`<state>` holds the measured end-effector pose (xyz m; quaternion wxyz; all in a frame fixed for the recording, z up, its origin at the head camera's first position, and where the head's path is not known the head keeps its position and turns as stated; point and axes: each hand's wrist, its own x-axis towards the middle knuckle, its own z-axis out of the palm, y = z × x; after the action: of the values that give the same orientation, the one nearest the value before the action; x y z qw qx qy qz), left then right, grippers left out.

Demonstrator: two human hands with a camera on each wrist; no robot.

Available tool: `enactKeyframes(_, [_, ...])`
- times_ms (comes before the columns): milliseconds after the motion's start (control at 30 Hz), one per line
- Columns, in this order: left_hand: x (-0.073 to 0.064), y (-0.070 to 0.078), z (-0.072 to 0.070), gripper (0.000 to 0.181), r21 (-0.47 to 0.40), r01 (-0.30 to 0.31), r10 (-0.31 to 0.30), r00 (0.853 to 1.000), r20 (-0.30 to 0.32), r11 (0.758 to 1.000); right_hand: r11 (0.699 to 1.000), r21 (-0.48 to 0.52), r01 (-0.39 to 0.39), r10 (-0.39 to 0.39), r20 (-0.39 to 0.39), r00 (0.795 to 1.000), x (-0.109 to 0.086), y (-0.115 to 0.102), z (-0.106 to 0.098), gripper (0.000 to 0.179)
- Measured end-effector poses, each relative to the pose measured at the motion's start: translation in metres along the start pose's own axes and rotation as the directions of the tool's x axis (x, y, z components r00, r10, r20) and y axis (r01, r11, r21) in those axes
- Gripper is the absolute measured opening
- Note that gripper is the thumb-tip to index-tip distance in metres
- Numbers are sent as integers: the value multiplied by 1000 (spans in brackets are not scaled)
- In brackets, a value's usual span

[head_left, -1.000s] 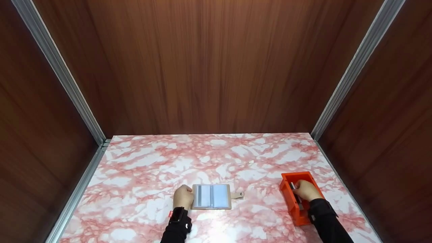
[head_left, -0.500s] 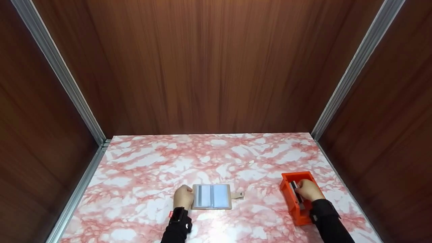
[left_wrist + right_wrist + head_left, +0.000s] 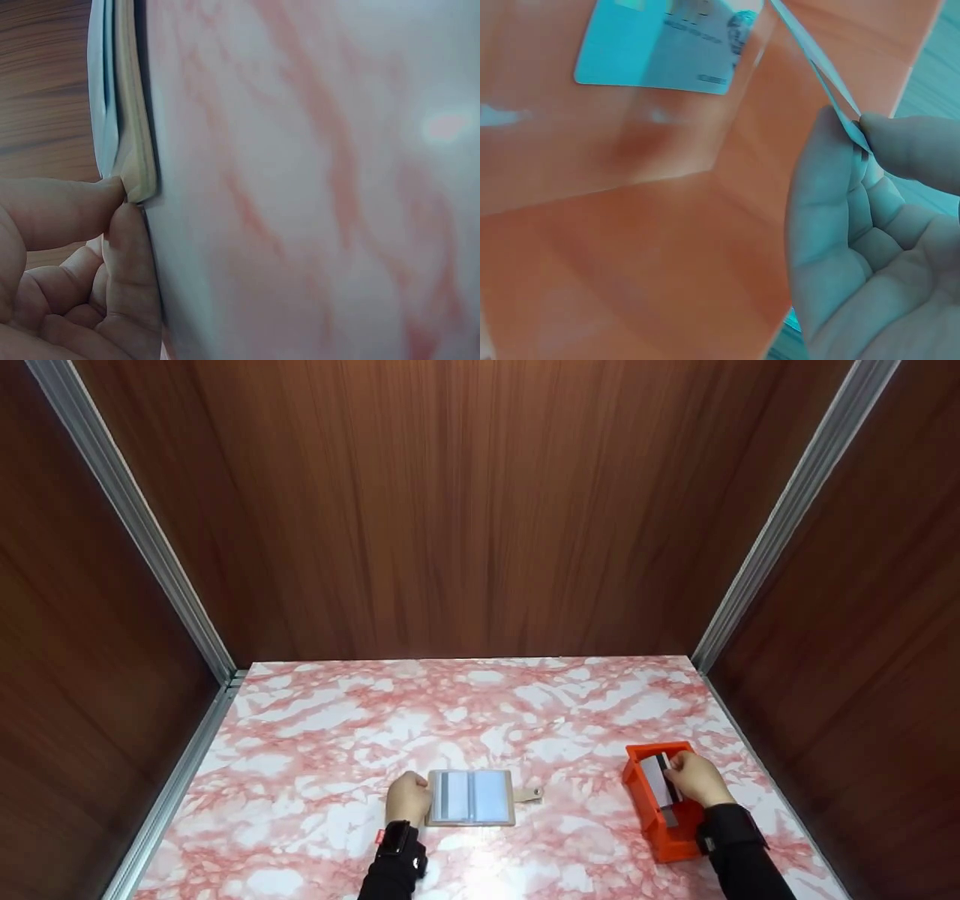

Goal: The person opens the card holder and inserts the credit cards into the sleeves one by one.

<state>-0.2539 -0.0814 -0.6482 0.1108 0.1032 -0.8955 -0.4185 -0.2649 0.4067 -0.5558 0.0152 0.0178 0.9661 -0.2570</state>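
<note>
Fingers [image 3: 817, 195] of the right hand [image 3: 697, 778] pinched a pale card [image 3: 655, 781] between thumb and forefinger, and from my end I saw it tilted within the outline of an orange box [image 3: 646, 814]. Its dark stripe showed near the side that was held. I could not tell how much of the card stood above the rim. Through the right wrist camera I had it almost edge-on, with a second card [image 3: 656, 45], printed, up against a wall of the box.

That box stood near the right edge of the table [image 3: 337, 720], well apart from the far right corner. Midway between the table's left and right edges, and well away from the far edge, a card holder [image 3: 491, 795] lay open with its clear sleeves facing up. Its snap strap [image 3: 529, 794] pointed toward the right edge.

On the holder's left side I had the left hand [image 3: 407, 799], thumb and forefinger pressed together on the tan cover, the other fingers curled under. Both arms wore black sleeves [image 3: 754, 870]. Brown wood-grain panels [image 3: 465, 510] rose behind the far edge and along both sides.
</note>
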Motion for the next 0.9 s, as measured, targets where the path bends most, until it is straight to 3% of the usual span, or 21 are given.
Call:
enactKeyframes(433, [2, -1, 2, 15, 8, 13, -12, 1000, -1, 1000, 1000, 10, 20, -20, -18, 1000, -2, 1, -15, 17])
enactKeyframes(900, [1, 0, 1, 13, 8, 28, -28, 999, 17, 1000, 998, 55, -4, 8, -66, 998, -3, -6, -27, 17])
